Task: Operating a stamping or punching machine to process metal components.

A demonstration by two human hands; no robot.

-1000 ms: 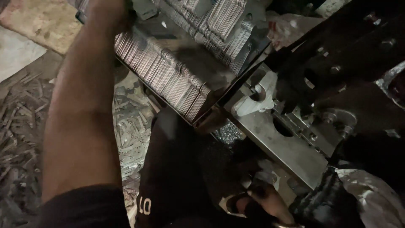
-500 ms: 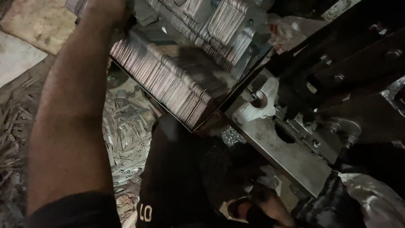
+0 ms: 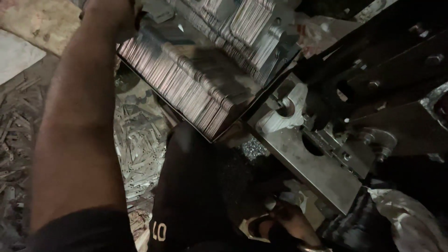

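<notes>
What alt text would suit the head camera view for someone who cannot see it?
A person's left arm reaches up to a tray packed with rows of thin metal strips; the left hand sits at the tray's far corner, its grip hidden. A dark metal press stands to the right, with metal scrap littering the floor below.

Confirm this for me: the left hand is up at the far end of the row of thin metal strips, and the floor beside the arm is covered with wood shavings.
Not quite. The left hand is at the far end of the row of thin metal strips, but the head view shows the floor beside the arm littered with small metal offcuts, not wood shavings.
</notes>
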